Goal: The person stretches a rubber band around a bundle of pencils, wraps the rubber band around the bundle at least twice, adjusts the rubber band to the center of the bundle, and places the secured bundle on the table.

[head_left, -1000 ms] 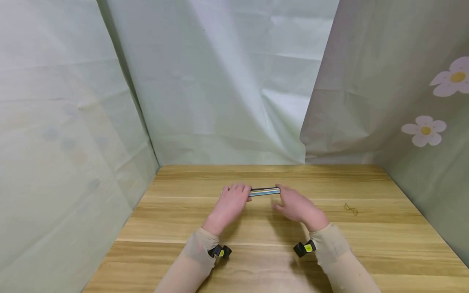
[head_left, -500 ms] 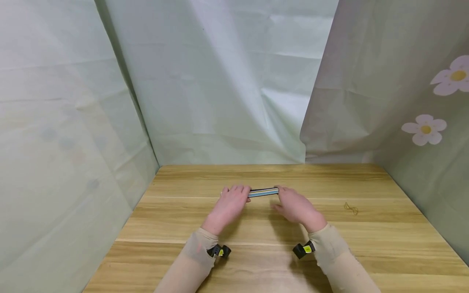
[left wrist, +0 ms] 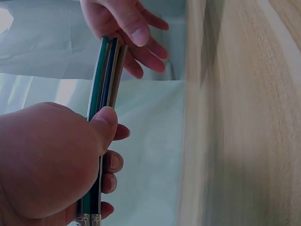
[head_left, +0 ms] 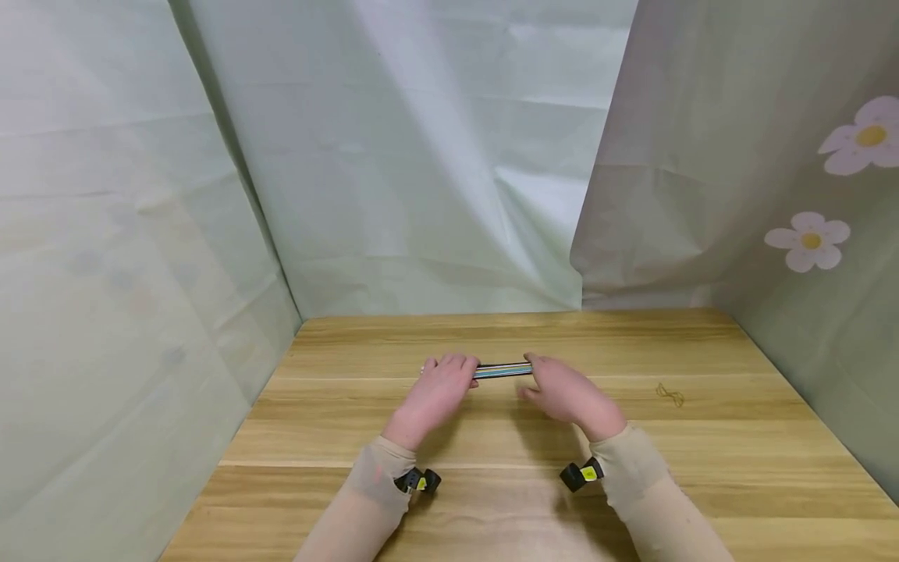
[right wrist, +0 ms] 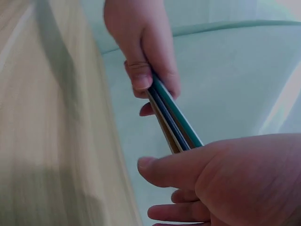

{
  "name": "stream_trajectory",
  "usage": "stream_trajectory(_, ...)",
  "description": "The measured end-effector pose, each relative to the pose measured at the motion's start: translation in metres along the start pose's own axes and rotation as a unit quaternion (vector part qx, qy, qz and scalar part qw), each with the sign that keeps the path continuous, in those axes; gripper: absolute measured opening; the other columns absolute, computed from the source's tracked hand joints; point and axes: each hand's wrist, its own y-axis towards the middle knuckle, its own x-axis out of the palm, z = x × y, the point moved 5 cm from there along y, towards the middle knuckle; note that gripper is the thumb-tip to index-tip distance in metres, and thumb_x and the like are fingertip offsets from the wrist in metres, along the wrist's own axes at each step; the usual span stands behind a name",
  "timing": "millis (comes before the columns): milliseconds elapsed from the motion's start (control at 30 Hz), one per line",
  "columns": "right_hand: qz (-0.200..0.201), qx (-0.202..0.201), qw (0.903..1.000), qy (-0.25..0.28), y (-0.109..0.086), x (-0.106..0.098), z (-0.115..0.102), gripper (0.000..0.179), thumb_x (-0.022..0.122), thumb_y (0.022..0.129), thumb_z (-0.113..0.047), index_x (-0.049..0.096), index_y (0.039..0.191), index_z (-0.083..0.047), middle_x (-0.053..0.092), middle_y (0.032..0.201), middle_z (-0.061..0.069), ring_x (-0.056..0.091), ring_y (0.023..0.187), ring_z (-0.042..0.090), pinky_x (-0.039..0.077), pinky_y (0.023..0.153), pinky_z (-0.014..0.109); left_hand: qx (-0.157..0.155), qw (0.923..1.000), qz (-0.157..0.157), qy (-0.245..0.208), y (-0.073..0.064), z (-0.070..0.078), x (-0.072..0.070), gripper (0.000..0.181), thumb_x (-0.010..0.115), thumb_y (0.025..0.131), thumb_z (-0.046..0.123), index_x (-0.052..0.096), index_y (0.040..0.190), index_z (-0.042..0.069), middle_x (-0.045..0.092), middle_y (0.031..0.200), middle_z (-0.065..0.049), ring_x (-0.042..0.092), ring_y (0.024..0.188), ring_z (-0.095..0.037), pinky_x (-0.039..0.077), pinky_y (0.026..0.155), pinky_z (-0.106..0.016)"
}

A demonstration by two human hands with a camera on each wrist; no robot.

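Note:
A bundle of several pencils, coloured teal, dark blue and brown among others, is held level above the table. My left hand grips the bundle near one end, thumb on one side and fingers curled round the other. Metal ferrules show below that grip in the left wrist view. At the other end my right hand touches the pencil tips with its palm side. Its fingers are fairly straight and its thumb stands apart from the bundle. The far tips are hidden behind this hand in the right wrist view.
A thin yellowish rubber band lies twisted on the wooden table, to the right of my right hand. Pale fabric sheets hang behind the table and along both sides.
Both hands and the pencils stay nearly in place. The bundle has turned slightly between the hands, and the head view has shifted a little.

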Motion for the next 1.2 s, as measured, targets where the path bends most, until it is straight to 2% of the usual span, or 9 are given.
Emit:
stream_trajectory(133, -0.001, 0.009, 0.9999, -0.014, 0.0005, 0.0035, -0.0014, 0.071, 0.068, 0.107, -0.025, 0.036, 0.157, 0.013, 0.046, 0.158, 0.032, 0.047, 0.146, 0.046, 0.036, 0.119, 0.057, -0.004, 1.0, -0.004, -0.002, -0.0007, 0.0011, -0.0003, 0.024, 0.055, 0.112, 0.028, 0.06, 0.127, 0.009, 0.068, 0.114, -0.005, 0.062, 0.102, -0.023, 0.045, 0.082, -0.043)
stream_trajectory(367, -0.006, 0.024, 0.9997, -0.002, -0.0017, 0.001, 0.0069, 0.073, 0.068, 0.107, -0.025, 0.033, 0.16, 0.012, 0.044, 0.16, 0.031, 0.044, 0.147, 0.046, 0.036, 0.119, 0.059, -0.005, 0.9999, -0.002, -0.012, 0.0002, 0.0027, -0.0037, 0.024, 0.058, 0.112, 0.025, 0.06, 0.128, 0.008, 0.069, 0.116, -0.006, 0.063, 0.103, -0.023, 0.046, 0.084, -0.043)
stream_trajectory(600, -0.019, 0.002, 0.9998, -0.007, -0.0005, 0.0024, 0.0024, 0.067, 0.069, 0.106, -0.021, 0.04, 0.154, 0.015, 0.049, 0.155, 0.033, 0.048, 0.144, 0.046, 0.038, 0.118, 0.056, 0.001, 1.0, 0.004, 0.003, 0.0008, 0.0031, -0.0027, 0.024, 0.059, 0.111, 0.027, 0.06, 0.127, 0.009, 0.069, 0.114, -0.006, 0.063, 0.101, -0.023, 0.047, 0.084, -0.043)
stream_trajectory(733, -0.019, 0.005, 0.9998, -0.009, 0.0003, 0.0042, -0.0012, 0.068, 0.07, 0.106, -0.021, 0.039, 0.154, 0.016, 0.049, 0.155, 0.033, 0.05, 0.143, 0.045, 0.039, 0.118, 0.055, 0.0, 0.9999, 0.006, 0.013, 0.0013, 0.0034, -0.001, 0.025, 0.059, 0.111, 0.027, 0.059, 0.128, 0.008, 0.069, 0.113, -0.007, 0.062, 0.1, -0.024, 0.047, 0.083, -0.043)
stream_trajectory(833, -0.021, 0.01, 0.9997, 0.008, 0.0002, 0.0051, -0.0012, 0.072, 0.069, 0.106, -0.021, 0.034, 0.157, 0.015, 0.044, 0.159, 0.033, 0.046, 0.147, 0.045, 0.036, 0.12, 0.055, -0.001, 0.9998, 0.006, 0.017, 0.0014, 0.0037, 0.0, 0.026, 0.059, 0.111, 0.027, 0.059, 0.129, 0.008, 0.068, 0.112, -0.007, 0.061, 0.098, -0.023, 0.047, 0.083, -0.043)
stream_trajectory(1033, -0.027, -0.011, 0.9984, 0.049, 0.0006, 0.0047, -0.0001, 0.079, 0.068, 0.106, -0.024, 0.026, 0.16, 0.016, 0.041, 0.159, 0.036, 0.044, 0.148, 0.046, 0.035, 0.12, 0.056, -0.004, 0.9999, 0.002, 0.016, 0.0016, 0.0035, 0.0013, 0.024, 0.059, 0.111, 0.025, 0.058, 0.128, 0.009, 0.066, 0.109, -0.005, 0.059, 0.096, -0.022, 0.047, 0.082, -0.042)
stream_trajectory(1200, -0.03, -0.022, 0.9963, 0.077, -0.0002, -0.0003, 0.002, 0.084, 0.069, 0.104, -0.027, 0.024, 0.161, 0.015, 0.041, 0.159, 0.036, 0.044, 0.148, 0.046, 0.035, 0.12, 0.057, -0.007, 0.9996, 0.018, 0.023, 0.0022, 0.0018, -0.0028, 0.022, 0.063, 0.109, 0.024, 0.06, 0.126, 0.01, 0.066, 0.107, -0.003, 0.059, 0.095, -0.021, 0.045, 0.082, -0.042)
